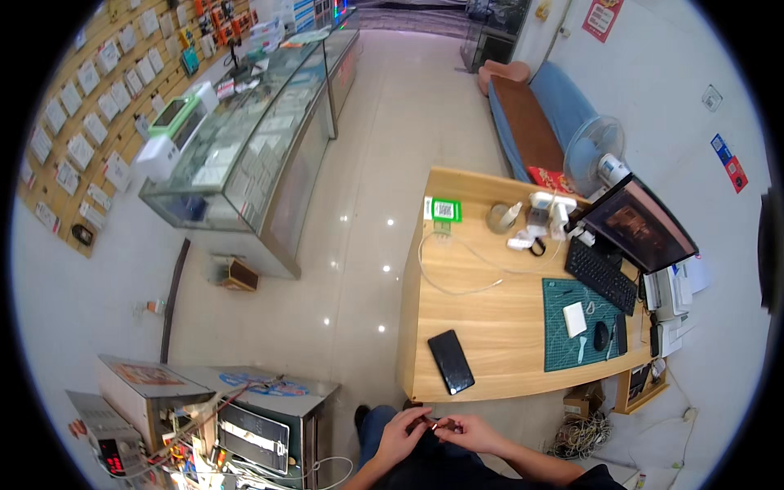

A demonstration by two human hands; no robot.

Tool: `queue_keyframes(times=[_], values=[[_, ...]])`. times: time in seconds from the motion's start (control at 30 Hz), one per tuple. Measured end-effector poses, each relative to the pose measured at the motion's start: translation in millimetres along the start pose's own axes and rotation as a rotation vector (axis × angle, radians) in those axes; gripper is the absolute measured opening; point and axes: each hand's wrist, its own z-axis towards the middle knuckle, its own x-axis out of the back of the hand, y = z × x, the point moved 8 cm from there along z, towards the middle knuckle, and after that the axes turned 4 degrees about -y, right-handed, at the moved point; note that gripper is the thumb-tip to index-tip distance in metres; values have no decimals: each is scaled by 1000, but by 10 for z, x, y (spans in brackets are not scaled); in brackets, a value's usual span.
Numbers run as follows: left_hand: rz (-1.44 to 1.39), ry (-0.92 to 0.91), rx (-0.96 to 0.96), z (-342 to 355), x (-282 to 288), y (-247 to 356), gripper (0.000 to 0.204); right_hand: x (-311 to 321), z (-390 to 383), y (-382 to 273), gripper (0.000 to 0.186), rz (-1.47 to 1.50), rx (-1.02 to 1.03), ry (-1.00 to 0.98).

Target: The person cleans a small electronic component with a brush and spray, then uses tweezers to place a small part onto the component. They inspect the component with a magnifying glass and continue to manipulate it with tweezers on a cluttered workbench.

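Note:
My left hand (403, 434) and my right hand (471, 433) meet over my lap, just off the near edge of the wooden desk (490, 314). Both have their fingers pinched together, around something too small to make out. A black smartphone (451, 362) lies flat on the desk's near left part, the thing closest to my hands and touched by neither. To the right, a green cutting mat (557, 331) bears a white square item (574, 319), a small light-blue tool (581, 350) and a black mouse (601, 336).
A white cable (457, 291) loops across the desk. Behind the mat stand a keyboard (600, 276) and a monitor (641, 224). At lower left, a cluttered bench holds a tablet-like device (255, 439). A glass display counter (245, 175) stands far left; tangled wires (581, 437) lie under the desk.

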Motion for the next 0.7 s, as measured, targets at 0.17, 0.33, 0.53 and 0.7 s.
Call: queue_keyframes(times=[0.17, 0.33, 0.53, 0.7], values=[[-63, -43, -78, 872, 165, 608, 36, 714, -76, -775, 26, -162, 61, 255], [-9, -118, 143, 1905, 536, 778, 35, 1262, 316, -1600, 21, 35, 217, 625], [-287, -111, -86, 3730, 1453, 1018, 45, 1826, 1595, -2569, 21, 260, 276, 863], [-88, -79, -250, 4700, 2423, 1510, 49, 2071, 2574, -3628, 23, 129, 330, 826]])
